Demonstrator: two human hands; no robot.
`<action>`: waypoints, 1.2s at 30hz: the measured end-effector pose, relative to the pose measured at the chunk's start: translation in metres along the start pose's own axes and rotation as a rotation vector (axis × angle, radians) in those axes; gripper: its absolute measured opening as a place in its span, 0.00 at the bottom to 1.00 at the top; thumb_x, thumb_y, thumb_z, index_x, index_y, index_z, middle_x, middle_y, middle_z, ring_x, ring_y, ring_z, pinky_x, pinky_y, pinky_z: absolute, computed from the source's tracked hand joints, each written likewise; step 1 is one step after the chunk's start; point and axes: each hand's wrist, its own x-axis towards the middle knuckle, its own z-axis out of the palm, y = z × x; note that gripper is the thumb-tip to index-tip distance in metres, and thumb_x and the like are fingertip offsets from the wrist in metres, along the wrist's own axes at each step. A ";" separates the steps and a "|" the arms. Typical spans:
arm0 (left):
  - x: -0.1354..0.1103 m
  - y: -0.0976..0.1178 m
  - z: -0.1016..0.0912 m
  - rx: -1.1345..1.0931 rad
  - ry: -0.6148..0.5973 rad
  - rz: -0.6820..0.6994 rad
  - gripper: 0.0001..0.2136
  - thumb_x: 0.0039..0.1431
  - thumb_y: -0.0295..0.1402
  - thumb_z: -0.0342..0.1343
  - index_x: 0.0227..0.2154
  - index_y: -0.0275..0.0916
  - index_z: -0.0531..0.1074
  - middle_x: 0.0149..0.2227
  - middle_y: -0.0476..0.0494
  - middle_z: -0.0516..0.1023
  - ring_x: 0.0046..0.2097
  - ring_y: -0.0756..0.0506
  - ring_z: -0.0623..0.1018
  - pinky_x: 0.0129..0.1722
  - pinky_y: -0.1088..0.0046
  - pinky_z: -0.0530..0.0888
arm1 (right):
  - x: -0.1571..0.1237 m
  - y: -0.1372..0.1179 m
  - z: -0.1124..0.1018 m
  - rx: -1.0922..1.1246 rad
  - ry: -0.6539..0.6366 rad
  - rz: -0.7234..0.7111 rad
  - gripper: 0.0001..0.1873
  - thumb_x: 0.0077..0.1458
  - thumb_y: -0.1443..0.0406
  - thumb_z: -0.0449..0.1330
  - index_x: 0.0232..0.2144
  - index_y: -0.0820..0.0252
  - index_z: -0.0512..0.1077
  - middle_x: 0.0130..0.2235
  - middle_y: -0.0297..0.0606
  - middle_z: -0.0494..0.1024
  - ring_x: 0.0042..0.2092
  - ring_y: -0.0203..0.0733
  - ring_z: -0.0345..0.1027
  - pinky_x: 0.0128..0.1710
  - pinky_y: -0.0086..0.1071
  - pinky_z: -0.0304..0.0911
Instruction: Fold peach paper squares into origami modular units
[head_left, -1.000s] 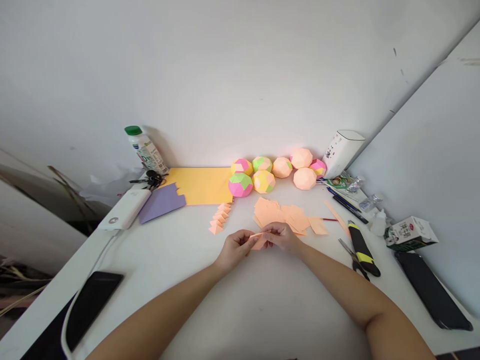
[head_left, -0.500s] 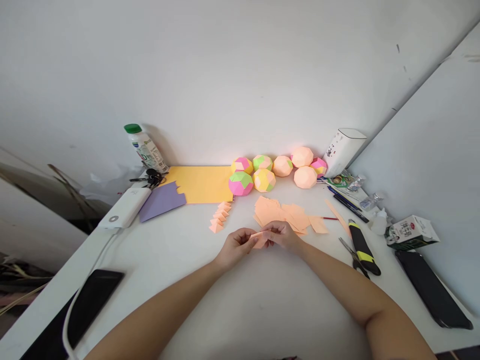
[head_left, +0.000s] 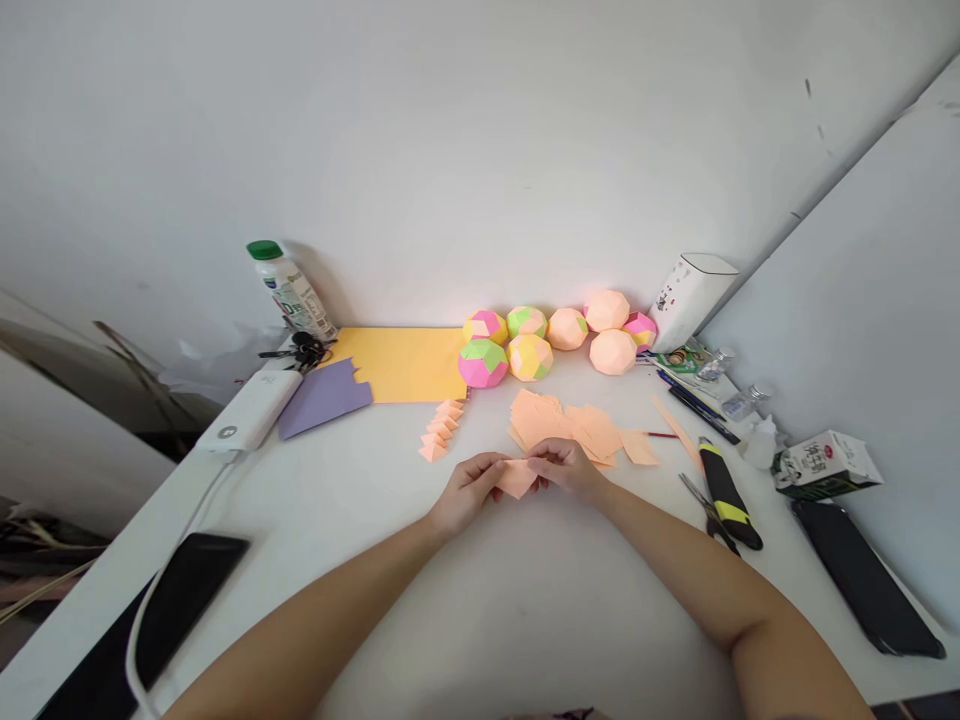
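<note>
Both of my hands meet over the white table and pinch one small peach paper piece (head_left: 517,478). My left hand (head_left: 469,492) grips its left edge, my right hand (head_left: 566,468) its right edge, fingers curled. Just behind them lies a loose pile of peach paper squares (head_left: 566,428). A short row of folded peach units (head_left: 441,430) sits to the left of that pile. Several paper polyhedron balls (head_left: 529,357), some multicoloured and some plain peach, line the wall.
A yellow sheet (head_left: 401,365), purple paper (head_left: 324,397), white power bank (head_left: 251,411), keys and a green-capped bottle (head_left: 289,290) stand at the left. Scissors (head_left: 705,512), a black-yellow cutter (head_left: 727,490), pens, a carton (head_left: 825,465) and a dark phone (head_left: 866,590) lie right. Another phone (head_left: 187,605) lies near left.
The paper piece between my fingers now shows flatter and wider than before. The view has shifted slightly; my hands stay in the same spot.
</note>
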 end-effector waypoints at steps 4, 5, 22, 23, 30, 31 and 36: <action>0.000 0.002 0.001 0.030 -0.003 -0.001 0.14 0.57 0.42 0.50 0.32 0.36 0.73 0.29 0.46 0.72 0.28 0.50 0.67 0.27 0.75 0.65 | -0.001 -0.003 0.002 -0.033 -0.006 0.020 0.09 0.49 0.61 0.61 0.30 0.63 0.72 0.24 0.33 0.73 0.24 0.35 0.69 0.23 0.27 0.61; -0.001 0.003 0.002 0.050 -0.004 0.005 0.14 0.57 0.42 0.50 0.32 0.36 0.73 0.28 0.46 0.72 0.28 0.50 0.67 0.27 0.75 0.65 | -0.002 -0.003 0.002 -0.041 -0.003 0.018 0.10 0.49 0.60 0.61 0.29 0.63 0.72 0.24 0.33 0.73 0.24 0.35 0.69 0.23 0.27 0.61; 0.000 -0.001 0.004 0.233 0.071 0.045 0.13 0.54 0.42 0.53 0.24 0.36 0.69 0.20 0.52 0.65 0.23 0.53 0.64 0.23 0.78 0.61 | -0.001 -0.004 0.001 -0.085 -0.020 0.008 0.10 0.50 0.60 0.60 0.27 0.63 0.72 0.23 0.33 0.72 0.24 0.34 0.68 0.23 0.27 0.61; 0.000 0.000 0.004 0.238 0.072 0.051 0.14 0.54 0.42 0.53 0.24 0.36 0.69 0.20 0.52 0.65 0.23 0.53 0.64 0.23 0.78 0.61 | -0.002 -0.004 0.001 -0.084 -0.022 0.010 0.10 0.50 0.60 0.60 0.27 0.63 0.72 0.23 0.33 0.72 0.24 0.34 0.68 0.23 0.27 0.61; -0.001 0.003 0.004 0.288 0.075 0.075 0.13 0.55 0.40 0.53 0.21 0.36 0.69 0.20 0.51 0.65 0.23 0.52 0.65 0.24 0.77 0.62 | -0.002 -0.005 0.001 -0.063 -0.041 0.024 0.09 0.50 0.61 0.60 0.27 0.63 0.71 0.24 0.33 0.72 0.25 0.35 0.68 0.24 0.27 0.61; -0.001 0.003 0.004 0.298 0.068 0.082 0.13 0.55 0.39 0.52 0.21 0.36 0.69 0.21 0.51 0.65 0.24 0.52 0.65 0.25 0.76 0.63 | -0.002 -0.005 0.001 -0.063 -0.042 0.022 0.09 0.50 0.61 0.60 0.26 0.63 0.71 0.24 0.33 0.72 0.25 0.34 0.68 0.24 0.27 0.61; -0.002 0.004 0.002 0.313 0.037 0.082 0.15 0.57 0.36 0.48 0.20 0.36 0.70 0.23 0.49 0.66 0.26 0.51 0.67 0.27 0.75 0.64 | -0.002 -0.005 0.001 -0.084 -0.043 0.009 0.09 0.49 0.61 0.60 0.25 0.63 0.71 0.23 0.32 0.71 0.24 0.33 0.67 0.23 0.27 0.61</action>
